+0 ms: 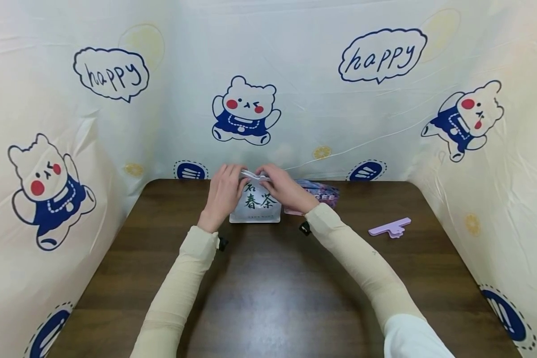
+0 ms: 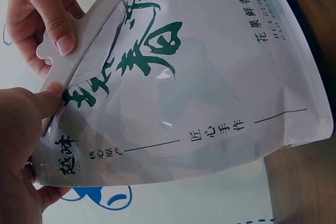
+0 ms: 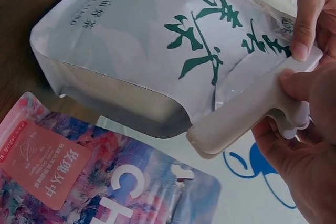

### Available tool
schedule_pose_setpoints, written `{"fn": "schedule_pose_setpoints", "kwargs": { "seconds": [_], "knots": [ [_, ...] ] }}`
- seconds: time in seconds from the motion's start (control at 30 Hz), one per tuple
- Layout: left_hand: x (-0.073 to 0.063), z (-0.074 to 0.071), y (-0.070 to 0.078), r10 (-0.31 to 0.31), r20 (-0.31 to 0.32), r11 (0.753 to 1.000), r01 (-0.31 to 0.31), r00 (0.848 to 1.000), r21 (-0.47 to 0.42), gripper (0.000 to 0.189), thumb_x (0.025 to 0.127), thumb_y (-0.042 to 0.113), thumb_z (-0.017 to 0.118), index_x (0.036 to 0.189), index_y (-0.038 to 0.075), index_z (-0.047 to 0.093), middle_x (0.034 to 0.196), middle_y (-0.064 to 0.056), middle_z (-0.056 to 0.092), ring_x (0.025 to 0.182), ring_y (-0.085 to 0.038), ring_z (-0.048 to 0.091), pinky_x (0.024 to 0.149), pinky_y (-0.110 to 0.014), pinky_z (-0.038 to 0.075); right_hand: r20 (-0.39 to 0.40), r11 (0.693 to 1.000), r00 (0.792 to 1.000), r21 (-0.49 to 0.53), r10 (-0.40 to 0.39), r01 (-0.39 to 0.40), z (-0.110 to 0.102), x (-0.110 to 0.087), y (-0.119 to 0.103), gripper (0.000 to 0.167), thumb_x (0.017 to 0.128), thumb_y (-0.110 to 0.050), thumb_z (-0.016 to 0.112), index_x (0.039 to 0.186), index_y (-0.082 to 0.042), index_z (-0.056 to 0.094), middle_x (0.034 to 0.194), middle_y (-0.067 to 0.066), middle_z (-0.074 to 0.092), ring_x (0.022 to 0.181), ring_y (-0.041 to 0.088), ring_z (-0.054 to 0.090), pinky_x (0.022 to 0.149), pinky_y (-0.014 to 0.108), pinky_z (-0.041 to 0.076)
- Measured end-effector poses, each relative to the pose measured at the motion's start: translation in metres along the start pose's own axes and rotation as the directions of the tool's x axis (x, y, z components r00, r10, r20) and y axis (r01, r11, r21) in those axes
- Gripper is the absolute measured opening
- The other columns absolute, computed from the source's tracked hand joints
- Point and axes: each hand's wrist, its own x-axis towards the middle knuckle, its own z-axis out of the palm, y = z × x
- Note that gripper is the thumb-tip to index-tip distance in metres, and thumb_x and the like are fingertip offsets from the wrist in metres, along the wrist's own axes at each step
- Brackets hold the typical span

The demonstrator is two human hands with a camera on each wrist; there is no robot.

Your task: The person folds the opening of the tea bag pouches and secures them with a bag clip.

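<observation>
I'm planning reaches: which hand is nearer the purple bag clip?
Right. The right hand is left of the purple bag clip, at the top of the tea pouch; the left hand is farther left, holding the pouch.

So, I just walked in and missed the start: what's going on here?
A person is handling a white bag at the far side of the dark table. The right hand holds a pale clip set along the bag's top, while the left hand grips the top corner by the clip's end. Whether the clip is fully closed isn't clear. A colorful bag sits beside it; a purple clip lies farther right.
</observation>
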Motion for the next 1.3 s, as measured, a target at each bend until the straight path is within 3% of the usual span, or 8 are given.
{"fn": "schedule_pose_setpoints", "kwargs": {
  "seconds": [0.23,0.6,0.8,1.0,1.13,1.3],
  "knots": [
    [0.011,0.01,-0.007,-0.004,-0.004,1.0,0.004,1.0,-0.009,0.025,0.099,0.019,0.068,0.118,0.002,0.064,0.111,-0.016,0.067,0.095,-0.032,0.055,0.083,-0.043,0.047,-0.033,0.999,0.999,0.013,0.03,-0.029,0.004,0.009,0.01,0.021,0.102,-0.005,0.058,0.123,-0.002,0.059,0.119,0.014,0.064,0.108,0.024,0.062,0.091,0.036,0.053],
    [0.008,0.02,-0.015,-0.004,0.008,1.0,0.004,1.0,0.01,0.026,0.099,0.021,0.069,0.117,0.003,0.063,0.108,-0.015,0.066,0.094,-0.032,0.055,0.082,-0.045,0.048,-0.023,0.997,0.997,0.025,0.077,-0.077,0.01,0.011,0.014,0.02,0.102,-0.007,0.06,0.121,-0.005,0.06,0.118,0.012,0.064,0.112,0.024,0.063,0.095,0.036,0.053],
    [0.011,0.016,-0.016,-0.004,0.045,1.0,0.003,0.999,0.017,0.026,0.099,0.021,0.067,0.118,0.003,0.063,0.109,-0.016,0.066,0.095,-0.033,0.055,0.084,-0.047,0.048,-0.011,0.996,0.996,0.032,0.089,-0.089,0.009,0.012,0.016,0.023,0.102,-0.007,0.06,0.125,-0.005,0.058,0.121,0.012,0.063,0.114,0.023,0.063,0.097,0.035,0.053],
    [0.017,0.006,-0.014,-0.02,0.117,0.999,0.015,0.993,0.042,0.03,0.096,0.021,0.07,0.119,0.004,0.063,0.113,-0.015,0.067,0.1,-0.033,0.059,0.089,-0.049,0.047,0.043,0.996,0.996,0.036,0.078,-0.079,0.003,0.009,0.019,0.045,0.102,-0.007,0.061,0.144,-0.001,0.048,0.139,0.018,0.056,0.124,0.028,0.06,0.101,0.037,0.051],
    [0.021,0.004,-0.007,0.013,0.065,0.999,-0.016,0.998,0.042,0.034,0.093,0.019,0.071,0.123,0.004,0.064,0.117,-0.016,0.066,0.107,-0.036,0.058,0.094,-0.053,0.043,0.07,0.995,0.993,0.019,0.098,-0.1,-0.003,0.0,0.024,0.057,0.102,-0.012,0.06,0.153,-0.002,0.038,0.151,0.019,0.048,0.131,0.031,0.056,0.106,0.041,0.048],
    [0.028,0.015,0.014,0.143,-0.045,0.99,-0.142,0.989,0.019,0.033,0.092,0.013,0.067,0.123,0.001,0.066,0.121,-0.017,0.065,0.114,-0.036,0.057,0.1,-0.052,0.041,0.075,0.988,0.985,-0.028,0.153,-0.152,-0.016,-0.016,0.032,0.057,0.103,-0.014,0.059,0.155,-0.004,0.037,0.154,0.016,0.045,0.132,0.031,0.054,0.108,0.043,0.046]
  ]
}}
